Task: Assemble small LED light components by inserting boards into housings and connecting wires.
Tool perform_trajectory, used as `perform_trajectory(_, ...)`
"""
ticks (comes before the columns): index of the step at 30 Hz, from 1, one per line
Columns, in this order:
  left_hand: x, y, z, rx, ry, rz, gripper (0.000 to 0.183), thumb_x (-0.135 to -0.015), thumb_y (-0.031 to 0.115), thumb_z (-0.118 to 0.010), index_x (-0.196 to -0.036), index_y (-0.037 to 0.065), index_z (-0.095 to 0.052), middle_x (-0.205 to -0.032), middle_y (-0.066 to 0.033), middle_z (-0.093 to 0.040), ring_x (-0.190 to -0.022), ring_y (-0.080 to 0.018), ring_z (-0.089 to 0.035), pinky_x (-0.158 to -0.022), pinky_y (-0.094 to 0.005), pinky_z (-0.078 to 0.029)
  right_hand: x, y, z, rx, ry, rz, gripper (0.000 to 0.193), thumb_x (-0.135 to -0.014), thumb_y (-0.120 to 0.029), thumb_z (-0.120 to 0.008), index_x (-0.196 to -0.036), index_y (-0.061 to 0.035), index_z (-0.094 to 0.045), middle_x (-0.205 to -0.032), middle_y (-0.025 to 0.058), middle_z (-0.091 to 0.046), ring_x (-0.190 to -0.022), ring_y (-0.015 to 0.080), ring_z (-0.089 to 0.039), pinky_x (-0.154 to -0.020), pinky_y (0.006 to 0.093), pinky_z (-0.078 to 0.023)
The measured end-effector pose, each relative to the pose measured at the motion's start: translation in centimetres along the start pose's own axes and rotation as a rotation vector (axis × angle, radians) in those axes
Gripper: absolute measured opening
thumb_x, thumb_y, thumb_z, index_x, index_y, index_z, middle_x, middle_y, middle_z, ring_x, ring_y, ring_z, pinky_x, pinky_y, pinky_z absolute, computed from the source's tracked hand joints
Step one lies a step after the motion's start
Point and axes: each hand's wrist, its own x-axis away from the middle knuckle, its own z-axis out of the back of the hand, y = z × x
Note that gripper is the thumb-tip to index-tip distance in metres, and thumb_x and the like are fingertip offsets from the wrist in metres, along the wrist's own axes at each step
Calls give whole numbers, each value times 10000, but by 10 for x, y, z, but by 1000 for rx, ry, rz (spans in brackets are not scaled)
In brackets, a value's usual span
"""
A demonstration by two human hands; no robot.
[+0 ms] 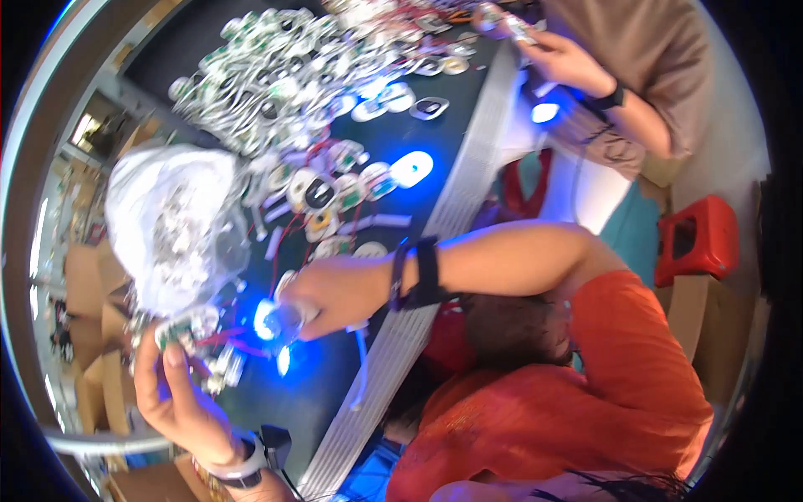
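My left hand (180, 397), with a watch on its wrist, pinches a small green circuit board (172, 333) between thumb and fingertips. Red wires run from around it toward my right hand (343, 293), which reaches across the table with its fingers curled down. At those fingertips a small light (267, 320) glows bright blue; the glare blurs its shape and what the fingers grip. Just below it shines a second blue light (283, 360). Loose white parts (222, 368) lie beside my left hand.
A white plastic bag (176, 226) of small parts stands at the left. A large heap of white cabled modules (276, 75) covers the far table, with a lit module (411, 169) nearby. A ribbed metal edge (393, 351) borders the table. Opposite, a co-worker's hand (565, 63) holds a white part.
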Motion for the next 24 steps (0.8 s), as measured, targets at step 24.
perform_trajectory(24,-1,39,27,-113,-53,-51,206,-898,128,-628,-1074,26,-650,-860,-25,-663,-538,-28,-431,-481,-178,-327,7,-16,11,-349,-194,29,272,-806,-246,-724,-848,-23,-575,-727,51,-623,-648,124,-621,-575,274,-486)
